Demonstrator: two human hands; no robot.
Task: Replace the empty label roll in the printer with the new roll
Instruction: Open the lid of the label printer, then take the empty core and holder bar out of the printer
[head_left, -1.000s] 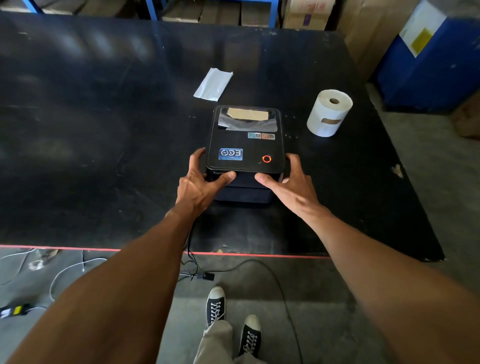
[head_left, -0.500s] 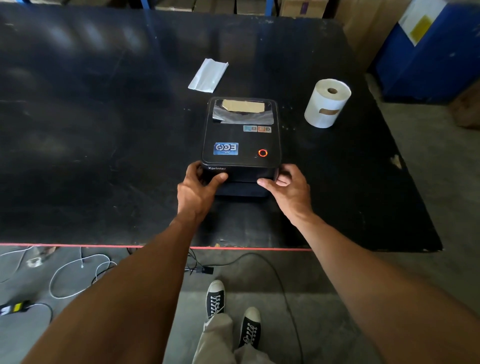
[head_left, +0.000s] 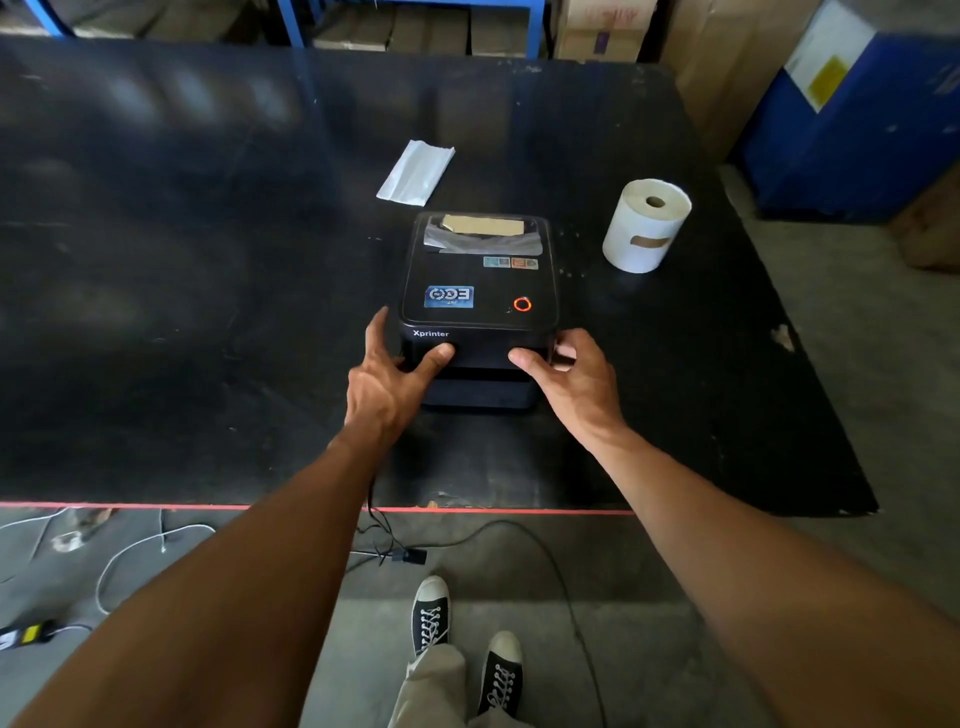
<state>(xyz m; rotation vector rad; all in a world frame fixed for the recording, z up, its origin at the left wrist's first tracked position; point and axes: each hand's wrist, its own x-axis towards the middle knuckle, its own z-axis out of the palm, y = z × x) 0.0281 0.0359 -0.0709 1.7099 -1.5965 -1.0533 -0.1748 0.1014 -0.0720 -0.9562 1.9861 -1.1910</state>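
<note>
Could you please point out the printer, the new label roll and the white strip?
printer (head_left: 470, 283), head view, lid top.
new label roll (head_left: 629, 222), head view, side wall.
white strip (head_left: 415, 174), head view, middle.

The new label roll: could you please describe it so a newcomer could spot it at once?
On the large black table, find the black printer near the middle. The label roll stands upright to its right, apart from it. It is the only thick white cylinder, hollow core showing on top, unlike the flat white sheet beyond the printer.
</note>
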